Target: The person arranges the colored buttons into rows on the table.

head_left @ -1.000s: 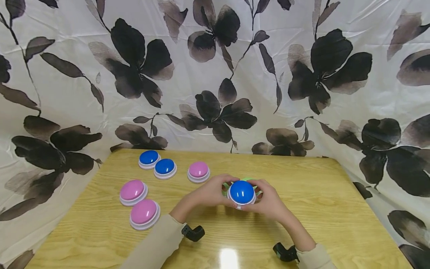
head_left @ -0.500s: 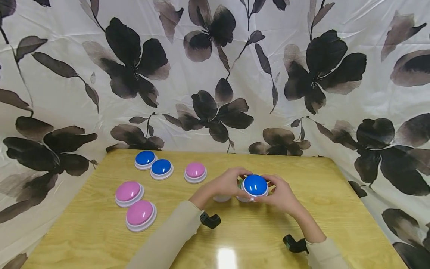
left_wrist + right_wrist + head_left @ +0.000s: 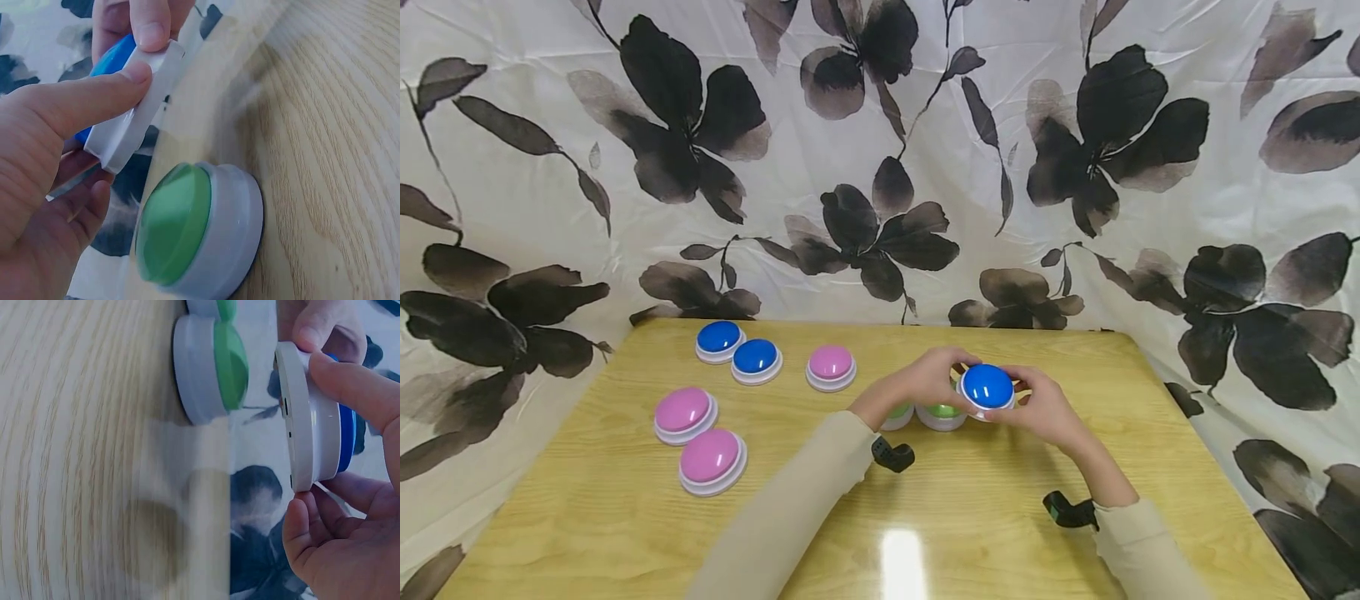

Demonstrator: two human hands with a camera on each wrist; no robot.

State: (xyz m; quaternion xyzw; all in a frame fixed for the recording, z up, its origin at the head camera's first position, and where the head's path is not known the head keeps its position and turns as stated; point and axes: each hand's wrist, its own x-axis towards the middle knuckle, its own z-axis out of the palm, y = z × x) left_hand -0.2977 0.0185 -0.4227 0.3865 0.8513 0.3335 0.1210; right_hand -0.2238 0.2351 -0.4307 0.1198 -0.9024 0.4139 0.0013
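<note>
Both hands hold a round blue push button (image 3: 987,386) on a white base, lifted off the wooden table. My left hand (image 3: 936,382) grips its left side, the thumb lying on the white rim in the left wrist view. On the opposite side my right hand (image 3: 1047,406) pinches the base, thumb on the near edge and curled fingers at the far one. The right wrist view shows the slotted underside of the white base (image 3: 297,419). A green button (image 3: 178,228) stands on the table just left of the held one, and a second green button (image 3: 897,417) is partly hidden by my left hand.
Two blue buttons (image 3: 756,357) stand side by side at the back left of the table (image 3: 1000,517). One pink button (image 3: 831,363) is to their right, and two more pink buttons (image 3: 710,457) sit nearer the left edge. A floral cloth (image 3: 850,150) hangs behind.
Both hands have carried the blue button to the right. The two green buttons beneath have come into view beside the left hand. The head view has shifted slightly.
</note>
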